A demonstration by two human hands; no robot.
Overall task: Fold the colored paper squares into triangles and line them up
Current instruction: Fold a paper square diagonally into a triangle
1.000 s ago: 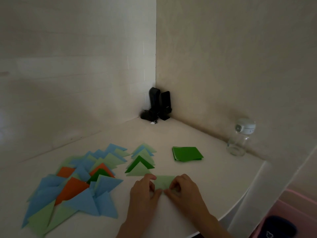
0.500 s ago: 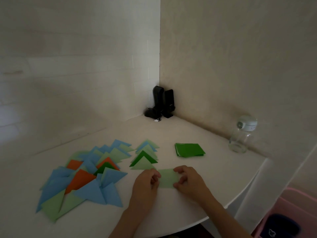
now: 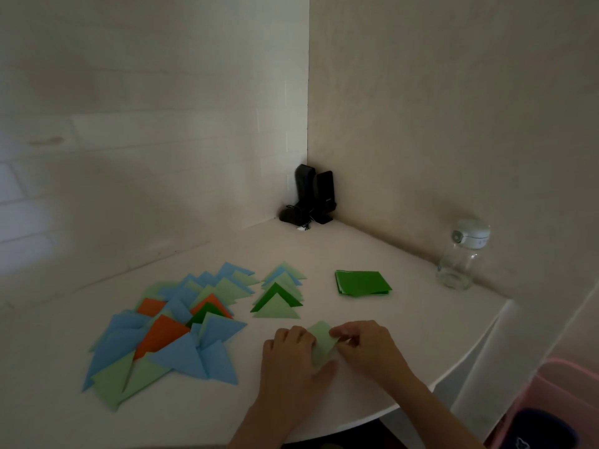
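Note:
A light green paper piece (image 3: 321, 341) lies on the white table (image 3: 405, 335) between my hands. My left hand (image 3: 291, 361) holds its left side with curled fingers and the thumb beneath. My right hand (image 3: 366, 348) pinches its upper right edge. Just beyond stands a short column of folded green triangles (image 3: 279, 296). To the left spreads an overlapping batch of blue, orange and green triangles (image 3: 168, 328). A stack of dark green squares (image 3: 362, 282) lies to the right of the column.
A clear bottle with a white lid (image 3: 462, 254) stands by the right wall. Black devices (image 3: 311, 196) sit in the far corner. The table's curved edge runs close below my hands, with a pink bin (image 3: 564, 400) beyond it at lower right.
The light green paper has turned from lying flat and wide to a tilted, narrower shape between my hands. My right hand moved onto its upper right edge.

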